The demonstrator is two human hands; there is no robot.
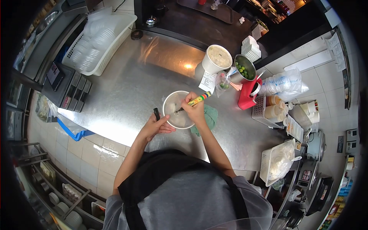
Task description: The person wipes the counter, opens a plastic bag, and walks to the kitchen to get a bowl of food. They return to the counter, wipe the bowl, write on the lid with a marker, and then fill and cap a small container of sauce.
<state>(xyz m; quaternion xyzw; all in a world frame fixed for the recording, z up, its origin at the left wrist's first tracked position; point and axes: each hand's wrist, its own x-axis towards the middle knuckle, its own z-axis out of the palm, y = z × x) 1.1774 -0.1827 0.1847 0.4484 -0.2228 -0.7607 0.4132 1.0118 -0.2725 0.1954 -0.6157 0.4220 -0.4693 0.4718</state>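
A round white bowl with a clear lid (175,119) sits on the steel counter in front of me. My right hand (194,109) is closed around a yellow marker with coloured bands (201,98), its tip at the lid, where small dark marks show. My left hand (156,127) steadies the bowl's left rim; a black marker cap (156,113) sticks up from between its thumb and fingers. Partly under my right forearm, beside the bowl, lies a green cloth (209,118).
Farther back stand a lidded white tub (217,58), a printed receipt (207,82), a metal bowl of green limes (245,67) and a red dispenser (246,95). A basket of plastic lids (96,46) is at the back left, and a basket of sauce bottles (264,112) at the right.
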